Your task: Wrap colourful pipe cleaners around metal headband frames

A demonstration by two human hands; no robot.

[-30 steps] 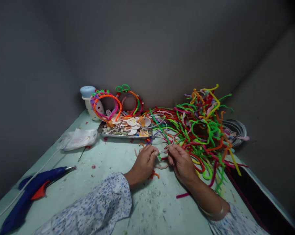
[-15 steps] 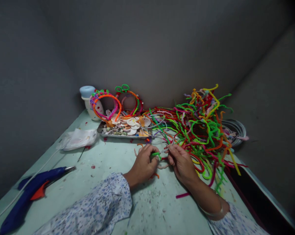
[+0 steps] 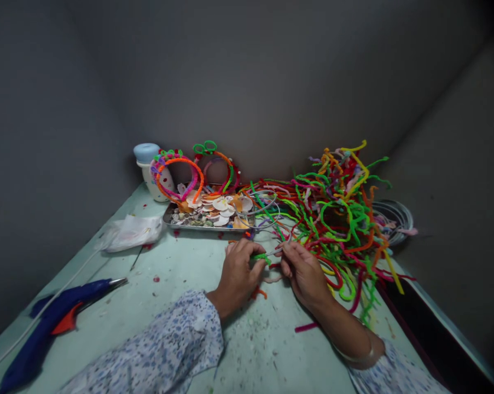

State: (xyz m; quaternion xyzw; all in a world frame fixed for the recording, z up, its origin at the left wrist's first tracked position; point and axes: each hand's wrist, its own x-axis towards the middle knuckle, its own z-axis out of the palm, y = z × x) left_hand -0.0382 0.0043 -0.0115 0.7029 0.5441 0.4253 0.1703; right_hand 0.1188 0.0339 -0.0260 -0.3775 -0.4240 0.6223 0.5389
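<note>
Near the middle of the table, my left hand (image 3: pixel 240 276) pinches a short green pipe cleaner (image 3: pixel 262 257) between thumb and fingers. My right hand (image 3: pixel 306 272), a little to the right, is closed on a thin grey wire (image 3: pixel 276 251) whose end meets the green piece. The wire curves up behind the right fingers, and its far part blends with the loops by the tray. Whether the green piece is wound around the wire is too small to tell. Below the hands lie an orange scrap (image 3: pixel 260 293) and a magenta pipe cleaner (image 3: pixel 306 327).
A tangled heap of coloured pipe cleaners (image 3: pixel 345 213) spreads at the right, beside a wire coil (image 3: pixel 400 219). Behind stands a metal tray (image 3: pixel 201 227) of shells, with fuzzy headbands (image 3: pixel 179 161) and a lidded bottle (image 3: pixel 148 164). A blue glue gun (image 3: pixel 62 309) and plastic packet (image 3: pixel 134 232) lie left.
My left hand has shifted slightly and its fingers have rolled forward over the green pipe cleaner. My right hand stays almost still, holding the wire.
</note>
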